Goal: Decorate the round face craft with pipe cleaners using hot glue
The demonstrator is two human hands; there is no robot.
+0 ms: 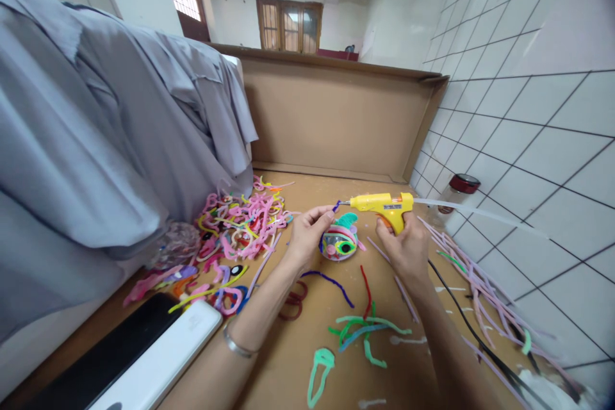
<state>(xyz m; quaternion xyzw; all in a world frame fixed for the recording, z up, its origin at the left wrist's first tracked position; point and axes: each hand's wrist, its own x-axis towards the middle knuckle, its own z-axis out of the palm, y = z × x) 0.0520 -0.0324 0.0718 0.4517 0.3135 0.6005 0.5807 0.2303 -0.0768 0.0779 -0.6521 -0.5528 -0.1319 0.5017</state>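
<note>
My left hand [312, 230] pinches a dark blue pipe cleaner [336, 207] between thumb and fingers. Wrapped round its handle, my right hand [406, 246] grips a yellow glue gun [382, 203], a long clear glue stick [473, 210] trailing from its back. The nozzle points left and meets, or nearly meets, the pipe cleaner's tip. Just below, a fish-like ornament [339, 245] of coloured pipe cleaners sits on the table, with a green fin, pink stripes and a round black eye. Part of it lies behind my left fingers.
A tangled pile of mostly pink pipe-cleaner pieces [245, 224] lies left. Green strips [365, 327] and a blue length [331, 280] rest in front. Lilac stems [473, 282] and a black cable [461, 307] run along the right. A white device [163, 352] lies front left; a cardboard panel [331, 118] stands behind.
</note>
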